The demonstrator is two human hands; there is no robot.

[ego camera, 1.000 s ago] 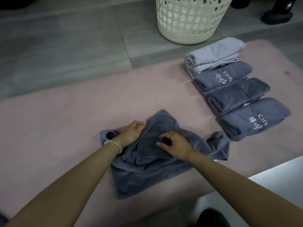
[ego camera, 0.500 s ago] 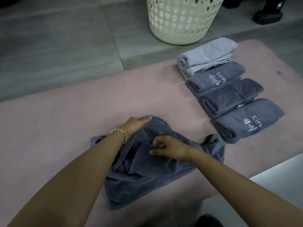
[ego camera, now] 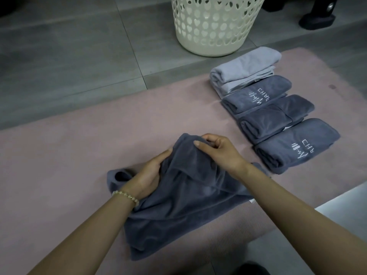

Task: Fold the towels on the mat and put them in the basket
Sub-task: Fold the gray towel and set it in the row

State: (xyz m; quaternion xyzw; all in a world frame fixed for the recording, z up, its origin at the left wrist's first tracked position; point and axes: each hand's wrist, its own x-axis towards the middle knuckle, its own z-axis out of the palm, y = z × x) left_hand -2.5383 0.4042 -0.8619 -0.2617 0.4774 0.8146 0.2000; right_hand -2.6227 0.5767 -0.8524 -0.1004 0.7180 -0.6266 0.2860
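Since the earlier frame, the right hand (ego camera: 220, 153) has moved from the middle of the dark towel (ego camera: 178, 203) to its far corner, fingers (ego camera: 204, 146) now pinching it. Left hand (ego camera: 148, 175) grips bunched cloth. Towel lies crumpled on the mat (ego camera: 69, 155), left of four folded towels (ego camera: 278, 114); basket (ego camera: 214, 24) beyond them.

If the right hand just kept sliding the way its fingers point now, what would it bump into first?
The right hand points left across the dark grey towel whose top edge it pinches. Going straight on, it would probably meet only bare pink mat; the left hand sits nearer the person, though depth is unclear.
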